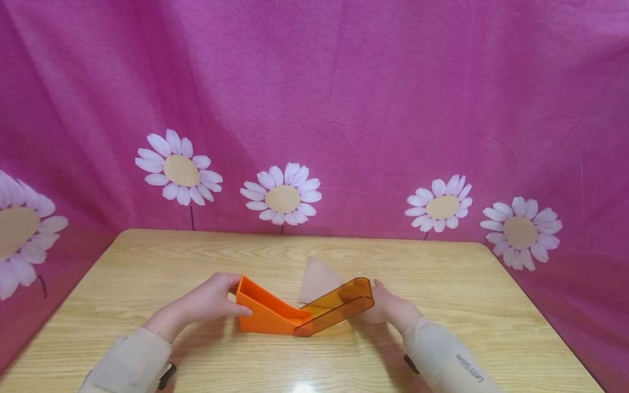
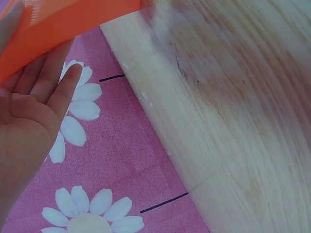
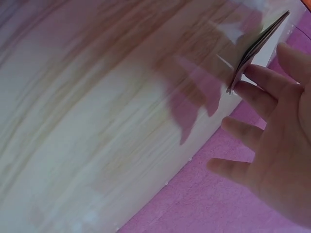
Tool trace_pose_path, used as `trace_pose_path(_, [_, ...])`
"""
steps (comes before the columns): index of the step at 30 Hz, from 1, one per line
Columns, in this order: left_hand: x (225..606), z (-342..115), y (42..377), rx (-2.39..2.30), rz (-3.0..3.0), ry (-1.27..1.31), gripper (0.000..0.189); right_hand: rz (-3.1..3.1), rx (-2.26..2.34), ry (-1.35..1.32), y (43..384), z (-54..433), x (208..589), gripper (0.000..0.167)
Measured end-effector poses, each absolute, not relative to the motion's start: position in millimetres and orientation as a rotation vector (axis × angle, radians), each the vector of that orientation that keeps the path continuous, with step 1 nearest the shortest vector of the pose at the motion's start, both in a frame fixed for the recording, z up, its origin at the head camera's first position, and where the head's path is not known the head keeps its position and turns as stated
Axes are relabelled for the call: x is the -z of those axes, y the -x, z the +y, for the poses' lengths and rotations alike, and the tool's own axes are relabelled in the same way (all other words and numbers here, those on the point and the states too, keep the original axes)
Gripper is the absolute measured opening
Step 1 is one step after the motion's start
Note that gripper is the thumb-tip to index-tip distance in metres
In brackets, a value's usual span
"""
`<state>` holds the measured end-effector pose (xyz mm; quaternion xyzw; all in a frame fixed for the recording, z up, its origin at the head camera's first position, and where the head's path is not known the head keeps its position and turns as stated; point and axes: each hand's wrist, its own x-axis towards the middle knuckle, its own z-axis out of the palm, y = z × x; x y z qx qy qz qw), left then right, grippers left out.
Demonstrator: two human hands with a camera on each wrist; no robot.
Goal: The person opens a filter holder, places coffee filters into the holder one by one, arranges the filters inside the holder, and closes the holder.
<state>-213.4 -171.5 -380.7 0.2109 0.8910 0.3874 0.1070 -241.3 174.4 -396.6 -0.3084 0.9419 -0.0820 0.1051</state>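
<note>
An orange box (image 1: pixel 270 316) with a sloping open top stands on the table. A see-through amber lid (image 1: pixel 339 311) is swung out to its right. My left hand (image 1: pixel 216 297) grips the box's tall left end, thumb on the near side; the left wrist view shows that hand (image 2: pixel 29 107) under the orange wall. My right hand (image 1: pixel 378 305) is behind the lid, partly seen through it. A pale triangular piece (image 1: pixel 316 281) stands behind the lid. In the right wrist view, the fingertips of my right hand (image 3: pixel 272 121) touch a thin, dark-edged stack (image 3: pixel 255 51), thumb apart.
The light wood-grain table (image 1: pixel 147 273) has a shiny top with reflections. A pink cloth (image 1: pixel 344 109) printed with large white daisies hangs behind it and along both sides.
</note>
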Motion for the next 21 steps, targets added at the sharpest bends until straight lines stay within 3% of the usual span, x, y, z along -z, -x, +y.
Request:
trace_pose_path(5, [380.7,-171.5,214.1,-1.143,2.626,-0.615,0.034,2.749,0.312,0.756,243.8,177.3,396.6,0.043])
trace_pose_path(16, [378.8,-170.2,215.3,-1.132,2.636,-0.609,0.036,2.889,0.117,0.681,258.6,192.9,399.4,0.018])
trace_pose_path(21, [378.0,-169.1,215.5,-1.139,2.628,-0.586,0.035,2.901,0.091,0.708,261.8,203.3,401.1,0.021])
